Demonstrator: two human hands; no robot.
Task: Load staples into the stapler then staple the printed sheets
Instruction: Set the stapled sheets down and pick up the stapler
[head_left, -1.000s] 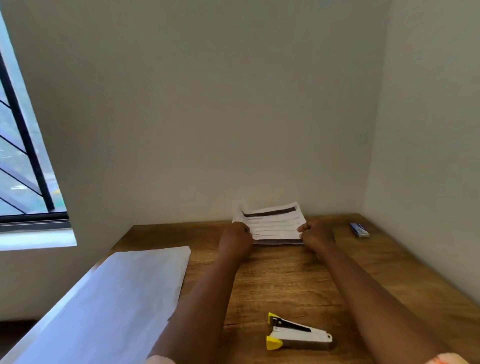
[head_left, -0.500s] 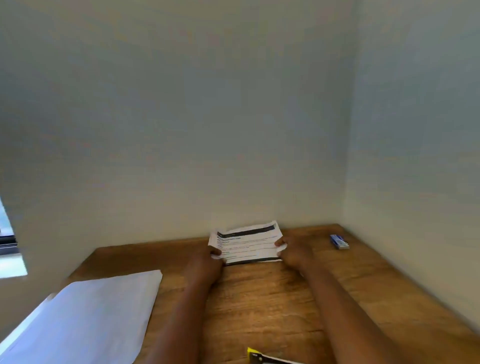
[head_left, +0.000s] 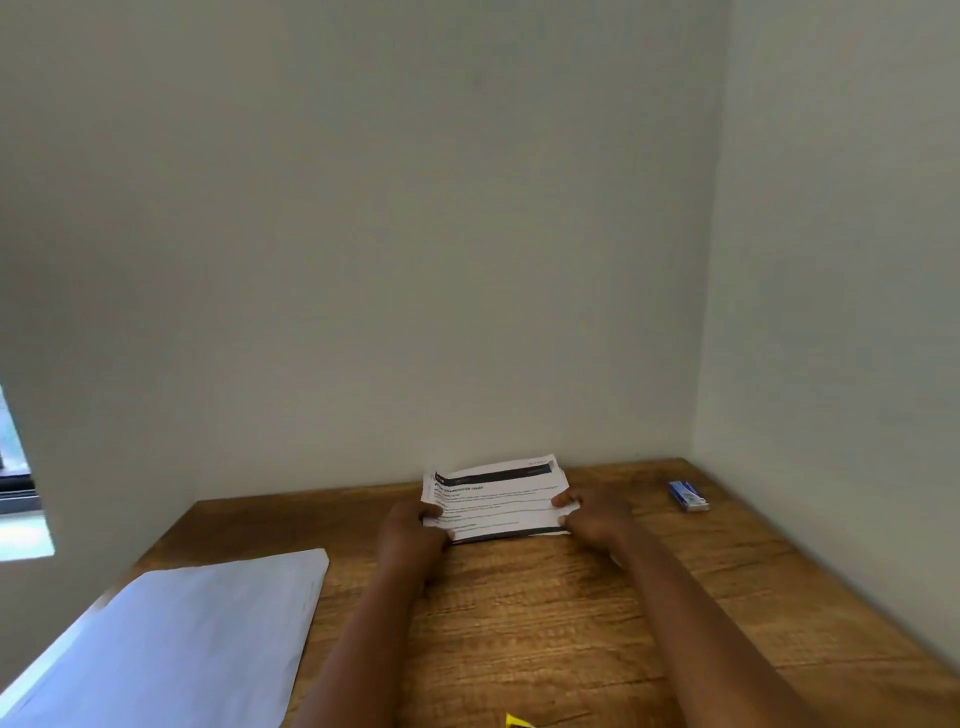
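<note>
The printed sheets (head_left: 496, 496), white with a dark header band and lines of text, stand tilted on their lower edge near the back wall. My left hand (head_left: 410, 535) grips their left edge and my right hand (head_left: 595, 517) grips their right edge. Only a yellow tip of the stapler (head_left: 516, 721) shows at the bottom edge of the view. A small blue box of staples (head_left: 688, 496) lies on the table at the far right, apart from both hands.
The wooden table (head_left: 545, 613) sits in a corner, with walls behind and to the right. A large blank white sheet (head_left: 176, 639) lies on its left part and overhangs the edge. A window sill (head_left: 21, 519) shows at far left.
The view has swung up and to the right, so the window and most of the stapler left the frame. Both hands stay on the sheets' edges at the back of the table.
</note>
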